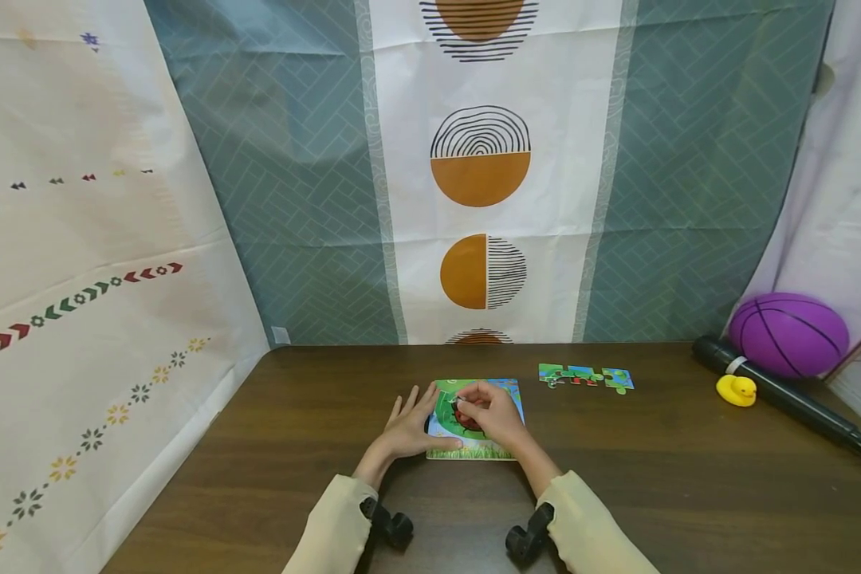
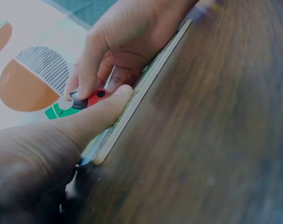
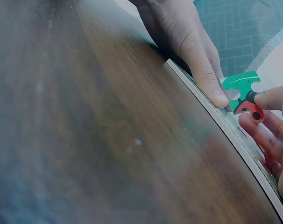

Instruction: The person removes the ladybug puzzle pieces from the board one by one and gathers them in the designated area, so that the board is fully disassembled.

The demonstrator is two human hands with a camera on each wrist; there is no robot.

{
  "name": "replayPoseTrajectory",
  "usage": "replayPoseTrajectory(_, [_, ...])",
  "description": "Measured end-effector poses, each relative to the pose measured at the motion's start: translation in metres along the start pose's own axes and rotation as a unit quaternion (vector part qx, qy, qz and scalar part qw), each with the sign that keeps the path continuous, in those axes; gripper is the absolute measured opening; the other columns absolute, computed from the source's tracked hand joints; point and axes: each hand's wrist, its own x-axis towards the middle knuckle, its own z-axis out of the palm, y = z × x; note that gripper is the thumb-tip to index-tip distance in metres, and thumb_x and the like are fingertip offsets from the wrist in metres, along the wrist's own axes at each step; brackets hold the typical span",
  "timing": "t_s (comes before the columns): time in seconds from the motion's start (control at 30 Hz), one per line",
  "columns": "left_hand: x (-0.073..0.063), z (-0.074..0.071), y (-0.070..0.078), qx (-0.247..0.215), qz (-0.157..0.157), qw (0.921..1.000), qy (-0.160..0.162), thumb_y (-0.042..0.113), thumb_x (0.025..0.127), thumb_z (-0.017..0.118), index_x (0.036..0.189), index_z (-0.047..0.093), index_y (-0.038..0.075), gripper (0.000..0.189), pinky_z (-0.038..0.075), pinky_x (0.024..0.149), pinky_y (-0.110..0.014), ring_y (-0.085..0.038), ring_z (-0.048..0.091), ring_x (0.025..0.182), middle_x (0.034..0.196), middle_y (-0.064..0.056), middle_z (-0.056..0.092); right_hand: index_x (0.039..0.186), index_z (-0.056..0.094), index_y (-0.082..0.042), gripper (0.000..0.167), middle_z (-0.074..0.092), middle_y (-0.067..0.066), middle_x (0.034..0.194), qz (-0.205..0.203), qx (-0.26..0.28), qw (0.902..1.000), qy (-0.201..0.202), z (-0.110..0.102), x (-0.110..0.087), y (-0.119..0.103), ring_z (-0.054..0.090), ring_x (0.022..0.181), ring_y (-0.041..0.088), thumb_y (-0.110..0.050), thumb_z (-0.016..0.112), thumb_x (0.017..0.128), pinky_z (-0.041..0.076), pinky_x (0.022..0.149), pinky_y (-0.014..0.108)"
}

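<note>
A square jigsaw puzzle board (image 1: 473,454) with a ladybug, leaf and grass picture lies on the table in the head view. My left hand (image 1: 407,434) rests along its left side, fingers spread and straight, with the thumb lying over the near edge. Over the board's middle, my right hand (image 1: 498,416) pinches a puzzle piece between thumb and fingers. That puzzle piece (image 3: 240,83) shows green with a red and black ladybug part in the right wrist view. It is tilted up from the board in both wrist views. The fingers hide part of the picture.
Several loose puzzle pieces (image 1: 619,378) lie beyond the board to the right. Farther right are a yellow rubber duck (image 1: 736,391), a long black tube (image 1: 796,406) and a purple ball (image 1: 789,333). A patterned curtain (image 1: 316,199) hangs behind the table (image 1: 294,462).
</note>
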Motion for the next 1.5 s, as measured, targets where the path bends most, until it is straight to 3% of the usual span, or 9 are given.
replayPoseTrajectory(0.2, [-0.001, -0.001, -0.001, -0.001, 0.001, 1.0, 0.002, 0.058, 0.079, 0.073, 0.156, 0.021, 0.006, 0.106, 0.0, 0.12, -0.064, -0.043, 0.004, 0.152, 0.165, -0.014, 0.013, 0.11, 0.067, -0.001, 0.019, 0.068, 0.018, 0.095, -0.019, 0.031, 0.9994, -0.002, -0.004, 0.001, -0.001, 0.069, 0.075, 0.016, -0.008, 0.065, 0.093, 0.056, 0.072, 0.029])
replayPoseTrajectory(0.43, [-0.001, 0.0, -0.002, -0.009, 0.003, 1.0, -0.003, 0.062, 0.078, 0.071, 0.156, 0.022, 0.007, 0.106, -0.002, 0.12, -0.063, -0.042, 0.002, 0.152, 0.165, -0.013, 0.012, 0.111, 0.065, 0.001, 0.021, 0.069, 0.019, 0.098, -0.008, 0.029, 0.9983, 0.05, -0.022, 0.001, -0.003, 0.066, 0.075, 0.015, -0.007, 0.067, 0.091, 0.053, 0.07, 0.024])
replayPoseTrajectory(0.77, [-0.002, 0.0, -0.001, -0.018, 0.009, 0.9998, -0.009, 0.062, 0.078, 0.071, 0.156, 0.021, 0.007, 0.108, -0.003, 0.12, -0.064, -0.042, 0.001, 0.152, 0.165, -0.012, 0.01, 0.109, 0.061, 0.003, 0.022, 0.069, 0.001, 0.086, 0.03, 0.022, 0.9961, 0.08, -0.077, -0.004, 0.016, 0.066, 0.073, 0.007, -0.01, 0.066, 0.093, 0.056, 0.075, 0.025])
replayPoseTrajectory(0.93, [-0.001, 0.0, -0.002, -0.022, 0.011, 0.9997, -0.007, 0.062, 0.078, 0.071, 0.156, 0.02, 0.007, 0.109, -0.003, 0.119, -0.064, -0.042, 0.0, 0.152, 0.166, -0.012, 0.01, 0.114, 0.06, 0.006, 0.029, 0.07, -0.001, 0.087, 0.033, 0.011, 0.9947, 0.097, -0.11, -0.012, 0.022, 0.064, 0.071, 0.004, -0.013, 0.067, 0.093, 0.055, 0.074, 0.022])
replayPoseTrajectory(1.17, [0.0, 0.001, -0.004, -0.016, 0.008, 0.9998, -0.003, 0.064, 0.077, 0.071, 0.156, 0.021, 0.007, 0.11, -0.002, 0.12, -0.064, -0.042, 0.002, 0.152, 0.165, -0.012, 0.011, 0.116, 0.06, 0.006, 0.032, 0.07, -0.006, 0.085, 0.048, -0.049, 0.9912, 0.113, -0.141, -0.021, 0.03, 0.062, 0.07, 0.001, -0.017, 0.066, 0.094, 0.053, 0.073, 0.019])
replayPoseTrajectory(1.5, [0.0, 0.0, -0.002, -0.019, 0.008, 0.9998, -0.005, 0.064, 0.077, 0.071, 0.156, 0.02, 0.006, 0.111, -0.003, 0.12, -0.064, -0.042, 0.001, 0.152, 0.165, -0.013, 0.011, 0.108, 0.069, 0.001, 0.026, 0.074, 0.011, 0.089, 0.032, -0.166, 0.979, 0.115, -0.146, -0.019, 0.036, 0.06, 0.069, 0.006, -0.018, 0.069, 0.092, 0.049, 0.063, 0.022])
